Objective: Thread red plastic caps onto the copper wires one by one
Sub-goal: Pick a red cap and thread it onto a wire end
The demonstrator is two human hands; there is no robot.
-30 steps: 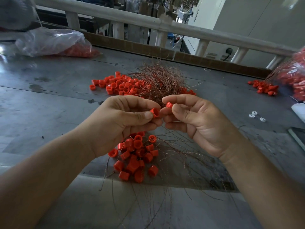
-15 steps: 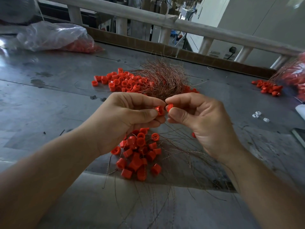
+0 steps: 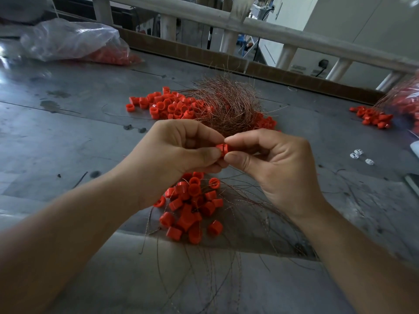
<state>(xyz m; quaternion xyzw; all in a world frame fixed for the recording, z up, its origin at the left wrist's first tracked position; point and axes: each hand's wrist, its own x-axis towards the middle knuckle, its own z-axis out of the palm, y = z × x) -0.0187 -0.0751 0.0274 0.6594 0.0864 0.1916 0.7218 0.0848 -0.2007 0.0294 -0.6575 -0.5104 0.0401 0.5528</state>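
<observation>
Premises: a small-parts assembly workshop. Evidence: a scuffed, stained sheet-metal workbench fills the frame. Loose heaps of red plastic caps lie at centre, lower centre and far right, and a tangled bundle of copper wires lies at centre. A clear plastic bag holding more caps sits upper left. A pale railing and cardboard edging border the top of the frame. A wall socket shows upper right.

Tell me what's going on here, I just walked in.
A person is working at a metal table. The left hand and right hand together pinch one red cap above a near pile of caps, a tangle of copper wires beyond. Whether a wire is in the cap is too fine to see.
</observation>
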